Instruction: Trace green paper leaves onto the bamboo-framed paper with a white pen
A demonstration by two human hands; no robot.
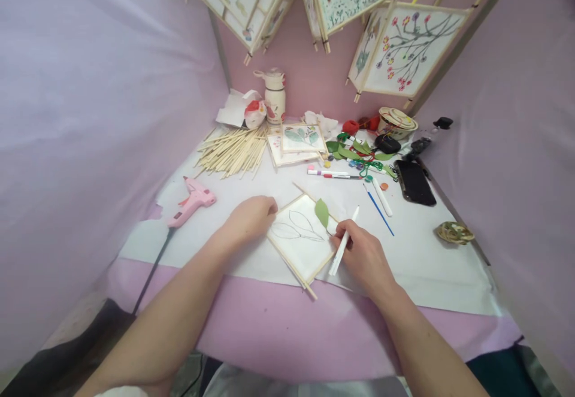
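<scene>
A square white paper panel (302, 258), framed with thin wooden sticks, lies turned like a diamond on the white sheet. Thin dark outlines of leaves are drawn across its upper half. On its right side is a green leaf (321, 212), whose stem runs down to my right fingertips. My right hand (359, 250) is closed around a white marker (344, 242), held slantwise across the fingers at the panel's right corner. At the left corner my left hand (252, 217) has its fingers curled onto the frame's edge; the fingertips are partly hidden.
A pink glue gun (193, 202) lies left, its cord running off the table. Behind are a pile of sticks (236, 151), decorated panels (303, 139), a bottle (275, 94) and leaves (348, 150). Rightward lie a blue paintbrush (380, 210) and phone (415, 182). Painted lanterns (415, 49) hang overhead.
</scene>
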